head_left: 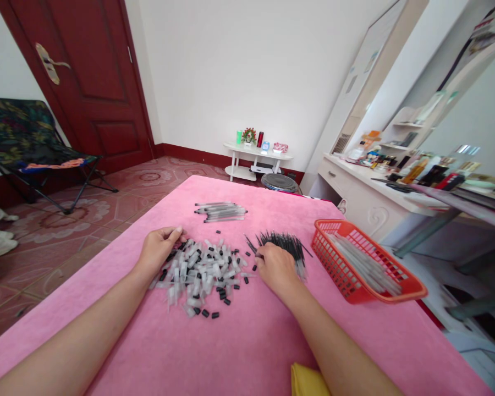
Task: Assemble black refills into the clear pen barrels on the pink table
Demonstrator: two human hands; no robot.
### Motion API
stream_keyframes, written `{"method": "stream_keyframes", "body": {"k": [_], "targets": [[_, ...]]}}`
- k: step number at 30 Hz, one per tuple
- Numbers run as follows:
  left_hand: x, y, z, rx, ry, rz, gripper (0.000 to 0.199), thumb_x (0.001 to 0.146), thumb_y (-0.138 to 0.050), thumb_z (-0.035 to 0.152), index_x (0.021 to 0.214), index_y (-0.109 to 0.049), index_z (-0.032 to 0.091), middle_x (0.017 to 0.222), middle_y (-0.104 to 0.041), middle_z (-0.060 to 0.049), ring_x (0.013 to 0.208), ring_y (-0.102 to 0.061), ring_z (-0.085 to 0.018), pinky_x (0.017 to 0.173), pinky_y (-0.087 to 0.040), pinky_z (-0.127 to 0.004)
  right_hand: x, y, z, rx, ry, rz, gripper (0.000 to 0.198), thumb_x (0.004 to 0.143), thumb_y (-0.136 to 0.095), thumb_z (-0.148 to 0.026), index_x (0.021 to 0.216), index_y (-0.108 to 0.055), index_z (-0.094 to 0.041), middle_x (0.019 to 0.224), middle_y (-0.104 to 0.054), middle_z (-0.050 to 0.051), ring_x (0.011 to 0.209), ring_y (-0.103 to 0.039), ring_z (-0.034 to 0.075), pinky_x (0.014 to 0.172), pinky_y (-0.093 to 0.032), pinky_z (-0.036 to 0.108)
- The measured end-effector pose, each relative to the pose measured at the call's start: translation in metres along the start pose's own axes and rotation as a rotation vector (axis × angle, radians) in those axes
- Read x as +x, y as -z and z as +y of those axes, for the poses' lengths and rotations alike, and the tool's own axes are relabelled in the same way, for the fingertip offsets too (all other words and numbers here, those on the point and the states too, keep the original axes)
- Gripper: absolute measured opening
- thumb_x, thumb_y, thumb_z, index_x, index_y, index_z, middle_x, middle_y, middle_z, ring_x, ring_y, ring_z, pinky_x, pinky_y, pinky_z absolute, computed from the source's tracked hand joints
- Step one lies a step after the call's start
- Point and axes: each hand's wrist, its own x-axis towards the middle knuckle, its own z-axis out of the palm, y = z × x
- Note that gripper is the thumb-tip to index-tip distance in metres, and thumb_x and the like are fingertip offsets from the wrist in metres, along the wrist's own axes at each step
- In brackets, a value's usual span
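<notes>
While both hands are busy at the loose pen parts, the step here looks like fingering pieces out of two piles at once. The heap of cloudy caps (183, 272) and black plugs (215, 315) sits mid-frame, with the left hand (159, 248) at its upper left edge, thumb and forefinger close together; can't tell if they're pinching anything. The right hand (278, 265) is on the black refills (296, 248) right of centre, fingers curled, and again I can't tell what's in them. I'd say the next move calls for a light fingertip pinch, since everything overlaps.

Counts: caps, plugs and refills are way too jumbled to number. One bunch of pens (226, 212) lies above the heap, maybe eight or so. One red basket (332, 263) at right, with pale tubes (367, 267) I can't count. One yellow thing (308, 380) at the bottom edge. Upper middle, one low white table (247, 148) with five items on top.
</notes>
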Motion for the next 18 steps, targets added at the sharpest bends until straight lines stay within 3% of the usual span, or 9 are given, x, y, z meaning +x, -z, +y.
{"method": "stream_keyframes", "body": {"k": [18], "targets": [[0.0021,-0.0003,0.0019,-0.023,-0.006,-0.02,0.039,0.07,-0.057,0.051,0.07,-0.067,0.014,0.067,-0.068,-0.006,0.057,-0.057,-0.015,0.057,-0.043,-0.025,0.0094,-0.006,0.0074,-0.142,-0.119,0.032,0.026,0.084,-0.041,-0.02,0.088,-0.066,-0.017,0.089,-0.062,0.011,0.081,-0.062,0.023,0.068,-0.043,0.032]]}}
